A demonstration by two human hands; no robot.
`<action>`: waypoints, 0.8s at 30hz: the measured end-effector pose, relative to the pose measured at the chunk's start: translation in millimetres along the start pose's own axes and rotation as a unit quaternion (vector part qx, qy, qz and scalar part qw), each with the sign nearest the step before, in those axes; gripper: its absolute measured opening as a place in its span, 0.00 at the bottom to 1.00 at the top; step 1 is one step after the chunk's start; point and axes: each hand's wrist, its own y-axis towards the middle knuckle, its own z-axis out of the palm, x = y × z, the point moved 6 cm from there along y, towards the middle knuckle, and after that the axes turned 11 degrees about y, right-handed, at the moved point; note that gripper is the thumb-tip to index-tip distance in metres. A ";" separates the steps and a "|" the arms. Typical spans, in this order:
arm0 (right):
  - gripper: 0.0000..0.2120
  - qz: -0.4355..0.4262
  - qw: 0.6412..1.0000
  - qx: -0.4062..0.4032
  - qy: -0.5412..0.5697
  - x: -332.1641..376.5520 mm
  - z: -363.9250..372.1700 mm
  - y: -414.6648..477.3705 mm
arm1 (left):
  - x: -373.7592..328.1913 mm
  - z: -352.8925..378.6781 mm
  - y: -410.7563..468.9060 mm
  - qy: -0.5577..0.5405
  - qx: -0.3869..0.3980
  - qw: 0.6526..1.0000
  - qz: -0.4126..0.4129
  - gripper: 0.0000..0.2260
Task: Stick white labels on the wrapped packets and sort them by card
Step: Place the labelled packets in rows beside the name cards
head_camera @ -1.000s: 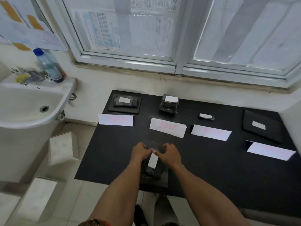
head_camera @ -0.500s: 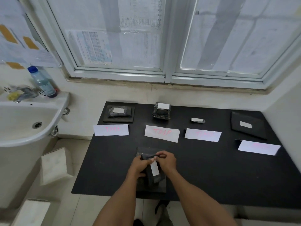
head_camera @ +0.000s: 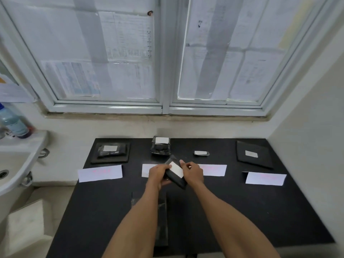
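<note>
Both my hands hold a black wrapped packet [head_camera: 176,180] with a white label [head_camera: 176,169] on it, lifted above the black table [head_camera: 104,205]. My left hand [head_camera: 158,173] grips its left end and my right hand [head_camera: 192,173] its right end. Behind lie several white cards: far left [head_camera: 100,173], one partly hidden by my hands [head_camera: 146,170], another [head_camera: 214,170] and far right [head_camera: 265,178]. Labelled packets sit beyond them: a left stack [head_camera: 110,151], a middle stack [head_camera: 161,147], a small packet [head_camera: 201,153] and a flat right packet [head_camera: 253,154]. More dark packets [head_camera: 162,220] lie between my forearms.
A white sink [head_camera: 16,164] with a plastic bottle [head_camera: 14,121] stands left of the table. White boxes [head_camera: 24,228] sit on the floor below it. A window runs along the back wall, and a white wall closes the right side.
My hands have lifted the labelled packet off the near pile and carried it away from me, up over the second card. The view has tilted upward.
</note>
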 end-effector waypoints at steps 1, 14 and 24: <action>0.22 -0.003 1.000 0.001 0.010 0.7 -7.6 9.6 | -6.0 6.8 8.4 -0.012 -0.013 1.000 -0.004 0.05; 0.18 0.007 0.997 0.034 -0.070 -40.2 -95.1 209.0 | -43.8 128.4 150.0 -0.128 -0.071 0.987 -0.067 0.09; 0.26 -0.080 0.916 0.208 -0.334 -72.0 -38.1 289.0 | -45.3 142.3 220.4 -0.147 -0.107 0.978 -0.104 0.17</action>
